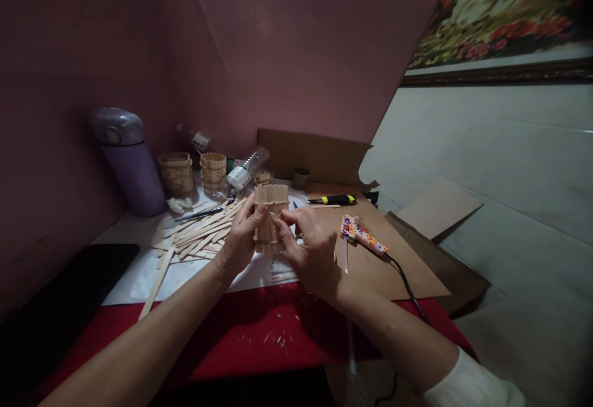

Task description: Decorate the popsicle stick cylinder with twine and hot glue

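My left hand (244,234) is closed round the left side of a small cup made of upright wooden craft sticks (271,196). Two thin bands run round the cup, one near its top and one near its bottom. On the cup's right front, my right hand (309,240) is pinched, thumb and forefinger against the sticks. A thin pale piece seems to show at those fingertips, too small to name. A loose heap of flat craft sticks (204,234) lies left of my left hand. To the right, a flower-patterned glue gun (364,234) rests on cardboard.
Behind stand two finished-looking stick cups (176,173), a purple bottle (127,163), a clear plastic bottle (248,169) and a small dark pot (301,178). A black-yellow utility knife (332,199) lies on the cardboard (393,271). Wood scraps dot the red cloth (259,345).
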`<act>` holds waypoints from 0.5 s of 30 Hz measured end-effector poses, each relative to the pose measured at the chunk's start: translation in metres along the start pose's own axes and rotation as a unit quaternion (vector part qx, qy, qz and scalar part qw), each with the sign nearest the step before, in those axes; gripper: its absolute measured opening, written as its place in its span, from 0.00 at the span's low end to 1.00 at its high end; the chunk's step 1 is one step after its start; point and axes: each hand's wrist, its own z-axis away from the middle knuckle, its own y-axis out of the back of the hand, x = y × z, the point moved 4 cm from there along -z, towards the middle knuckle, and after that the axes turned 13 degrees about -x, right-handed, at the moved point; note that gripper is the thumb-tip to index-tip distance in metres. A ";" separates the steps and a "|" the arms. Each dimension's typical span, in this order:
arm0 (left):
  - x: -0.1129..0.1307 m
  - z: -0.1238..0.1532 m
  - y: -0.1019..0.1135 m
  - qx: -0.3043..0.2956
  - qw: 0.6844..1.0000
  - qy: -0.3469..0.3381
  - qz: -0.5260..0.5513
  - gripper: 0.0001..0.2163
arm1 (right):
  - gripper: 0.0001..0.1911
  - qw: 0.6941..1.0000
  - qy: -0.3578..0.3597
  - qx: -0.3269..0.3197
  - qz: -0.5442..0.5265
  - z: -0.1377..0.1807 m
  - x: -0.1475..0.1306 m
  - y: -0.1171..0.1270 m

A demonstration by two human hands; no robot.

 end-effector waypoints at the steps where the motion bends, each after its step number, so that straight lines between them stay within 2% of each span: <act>1: 0.000 0.000 0.000 0.000 1.000 0.000 -0.002 0.23 | 0.06 1.000 -0.002 0.000 -0.001 0.000 0.000 0.000; 10: -0.002 -0.001 0.002 -0.007 1.000 -0.003 0.015 0.21 | 0.10 1.000 -0.023 -0.004 -0.009 0.001 0.001 0.001; 15: -0.002 -0.002 0.003 -0.006 1.000 -0.021 0.002 0.18 | 0.09 1.000 -0.025 -0.014 0.004 0.000 0.000 0.003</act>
